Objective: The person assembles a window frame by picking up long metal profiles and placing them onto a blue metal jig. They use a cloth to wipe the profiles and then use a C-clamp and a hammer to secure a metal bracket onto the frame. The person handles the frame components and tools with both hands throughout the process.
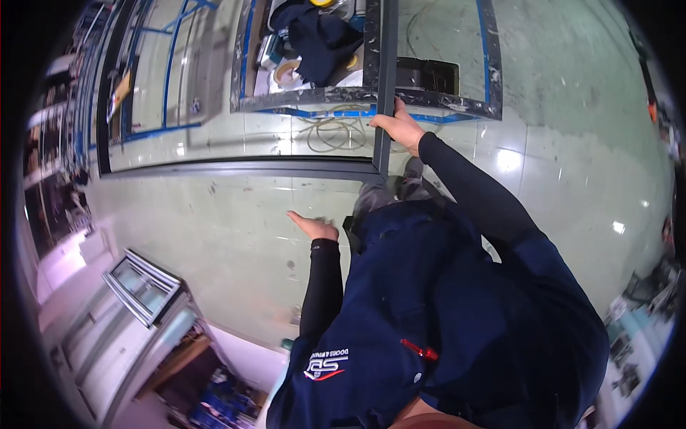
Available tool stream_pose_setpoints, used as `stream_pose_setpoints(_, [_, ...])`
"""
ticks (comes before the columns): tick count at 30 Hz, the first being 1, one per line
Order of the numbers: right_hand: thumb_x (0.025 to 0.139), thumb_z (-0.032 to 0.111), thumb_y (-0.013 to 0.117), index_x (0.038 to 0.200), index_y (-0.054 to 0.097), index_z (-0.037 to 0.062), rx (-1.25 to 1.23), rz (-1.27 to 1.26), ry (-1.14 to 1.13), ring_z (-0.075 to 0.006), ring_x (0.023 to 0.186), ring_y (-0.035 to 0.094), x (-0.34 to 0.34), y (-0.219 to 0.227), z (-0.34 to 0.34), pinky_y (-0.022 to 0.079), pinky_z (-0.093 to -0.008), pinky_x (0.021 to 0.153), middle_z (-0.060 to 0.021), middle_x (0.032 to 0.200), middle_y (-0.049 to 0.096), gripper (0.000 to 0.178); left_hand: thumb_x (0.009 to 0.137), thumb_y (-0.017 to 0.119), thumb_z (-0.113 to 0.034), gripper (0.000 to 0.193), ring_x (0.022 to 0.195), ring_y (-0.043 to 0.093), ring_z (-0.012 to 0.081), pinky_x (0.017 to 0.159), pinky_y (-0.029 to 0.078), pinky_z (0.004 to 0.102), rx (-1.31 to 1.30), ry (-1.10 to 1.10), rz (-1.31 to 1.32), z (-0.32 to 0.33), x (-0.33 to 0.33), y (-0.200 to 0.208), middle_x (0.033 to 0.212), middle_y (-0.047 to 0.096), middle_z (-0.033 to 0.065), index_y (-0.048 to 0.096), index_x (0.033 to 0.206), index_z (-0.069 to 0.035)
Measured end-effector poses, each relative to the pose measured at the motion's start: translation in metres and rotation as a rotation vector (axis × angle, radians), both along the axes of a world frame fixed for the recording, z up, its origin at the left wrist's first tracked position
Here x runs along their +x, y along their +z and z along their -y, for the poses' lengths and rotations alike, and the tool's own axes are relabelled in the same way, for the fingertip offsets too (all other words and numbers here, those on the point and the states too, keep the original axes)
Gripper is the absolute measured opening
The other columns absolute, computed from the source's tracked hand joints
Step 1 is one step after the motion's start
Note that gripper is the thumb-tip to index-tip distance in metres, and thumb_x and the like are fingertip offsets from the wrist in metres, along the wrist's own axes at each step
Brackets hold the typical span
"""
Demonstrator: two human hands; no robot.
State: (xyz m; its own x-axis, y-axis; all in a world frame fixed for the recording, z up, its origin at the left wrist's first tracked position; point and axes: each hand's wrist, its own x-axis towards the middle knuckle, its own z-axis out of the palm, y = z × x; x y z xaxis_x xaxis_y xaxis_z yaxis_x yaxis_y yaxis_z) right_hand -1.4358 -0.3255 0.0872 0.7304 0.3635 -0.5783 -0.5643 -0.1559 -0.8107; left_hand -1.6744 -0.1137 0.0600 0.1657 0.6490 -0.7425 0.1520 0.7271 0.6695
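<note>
A large dark grey metal frame (pixel 264 169), like a window or door frame, lies across the blue stands ahead of me, its near corner just in front of my feet. My right hand (pixel 404 129) grips its right-hand bar close to that corner, with the thumb on one side and a finger along the other. Apart from the frame, my left hand (pixel 315 227) hangs over the floor with nothing in it. Its fingers reach outward, and part of the hand is smeared by motion.
A work stand (pixel 314 98) with dark, paint-spotted edges carries a dark cloth (pixel 321 39) and a tape roll (pixel 287 74). Coiled hose (pixel 332 136) lies on the floor beneath. At the lower left, a small silver window frame (pixel 143 286) rests on a bench.
</note>
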Motion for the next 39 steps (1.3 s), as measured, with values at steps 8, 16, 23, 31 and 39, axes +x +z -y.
stream_pose_setpoints(8, [0.081,0.034,0.07,0.137,0.032,-0.001,0.003,0.157,0.038,-0.0255,0.11,0.053,-0.01,-0.015,-0.003,0.045,-0.0358,0.094,-0.0167,0.121,0.05,0.076,0.084,0.039,-0.085,0.097,0.135,0.041,0.0295,0.113,0.032,0.0509,-0.137,0.005,0.66,0.045,0.118,-0.046,0.151,0.041,0.0097,0.041,0.146,-0.01])
stream_pose_setpoints(16, [0.077,0.034,0.076,0.148,0.018,0.0028,0.1,-0.038,-0.108,-0.0231,0.116,0.05,-0.006,-0.007,-0.008,0.042,-0.0366,0.099,-0.0123,0.127,0.047,0.097,0.069,0.034,-0.1,0.137,0.154,0.014,0.0295,0.121,0.014,0.0454,-0.259,0.19,0.209,0.04,0.048,-0.073,0.166,0.012,0.0168,0.002,0.159,-0.002])
stream_pose_setpoints(23, [0.076,0.031,0.072,0.155,0.009,0.0119,0.212,-0.002,-0.112,-0.0207,0.109,0.049,-0.004,-0.014,-0.008,0.042,-0.0346,0.096,-0.0077,0.119,0.047,0.103,0.075,0.031,-0.095,0.115,0.12,0.057,0.0356,0.109,0.04,0.0529,-0.07,-0.02,0.375,0.057,0.112,-0.042,0.147,0.043,0.0154,0.034,0.144,-0.002])
stream_pose_setpoints(31, [0.077,0.028,0.068,0.148,0.022,0.019,0.195,-0.059,-0.08,-0.0182,0.11,0.044,-0.025,-0.015,-0.004,0.039,-0.0365,0.097,-0.0044,0.116,0.042,0.085,0.086,0.028,-0.086,0.09,0.108,0.06,0.0323,0.092,0.05,0.0485,-0.26,0.178,0.43,0.053,0.082,-0.073,0.124,0.058,0.0128,0.048,0.128,-0.009])
stream_pose_setpoints(39, [0.078,0.026,0.069,0.151,0.011,0.0158,0.211,-0.029,-0.063,-0.0184,0.099,0.049,-0.015,-0.036,-0.001,0.045,-0.0342,0.088,-0.0062,0.11,0.044,0.093,0.082,0.032,-0.089,0.098,0.116,0.057,0.0365,0.097,0.046,0.0548,-0.321,0.228,0.491,0.041,0.09,-0.108,0.134,0.056,0.0176,0.045,0.13,-0.005])
